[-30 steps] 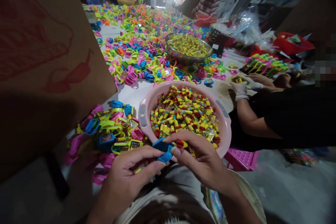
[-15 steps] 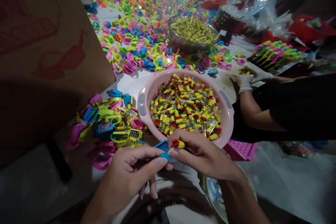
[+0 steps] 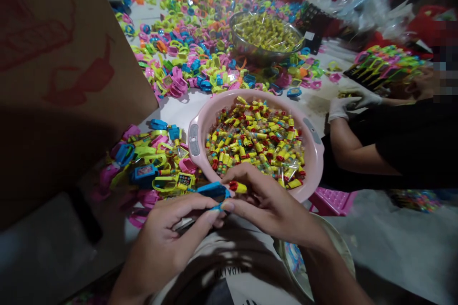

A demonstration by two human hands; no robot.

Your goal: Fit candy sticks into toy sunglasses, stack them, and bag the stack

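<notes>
Close by the pink basin's rim [image 3: 199, 152], both hands' fingers [image 3: 211, 217] gripping blue toy watch [image 3: 213, 190].

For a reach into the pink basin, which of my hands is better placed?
Probably the right hand: it is nearer to the pink basin, although its fingers hold a red-and-yellow piece. The left hand is farther away, holding a blue piece.
</notes>
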